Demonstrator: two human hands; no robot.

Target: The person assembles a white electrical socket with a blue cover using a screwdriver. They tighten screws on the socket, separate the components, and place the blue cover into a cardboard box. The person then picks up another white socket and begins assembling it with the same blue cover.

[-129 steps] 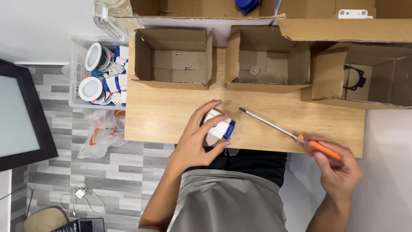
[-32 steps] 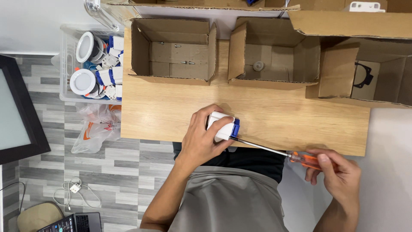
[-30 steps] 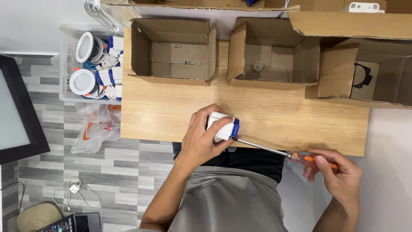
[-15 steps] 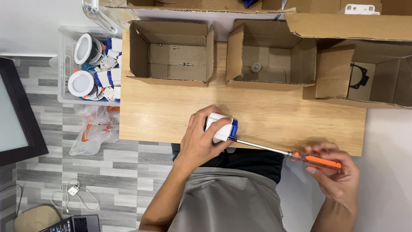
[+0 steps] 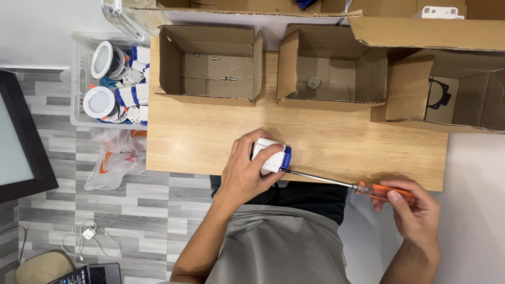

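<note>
The left hand (image 5: 247, 176) wraps around a small white box with a blue end (image 5: 270, 155), pressing it against the table (image 5: 200, 142) near the front edge. The right hand (image 5: 415, 210) is closed round the orange handle of a screwdriver (image 5: 363, 186), held off the table's front right corner; the thin shaft runs up and left, and its tip meets the blue end of the box.

Behind the hands, three open cardboard boxes stand along the back of the table. The left box (image 5: 210, 66) has a few small screws on its floor, the middle box (image 5: 331, 71) a small round part, and the right box (image 5: 447, 92) a dark ring-shaped piece. None of them lies between the hands and the white box.

Left of the table, a clear bin (image 5: 113, 84) holds round white lamps and white-and-blue parts, with a plastic bag (image 5: 118, 158) on the floor below it. A dark screen (image 5: 21, 137) stands at the far left.
</note>
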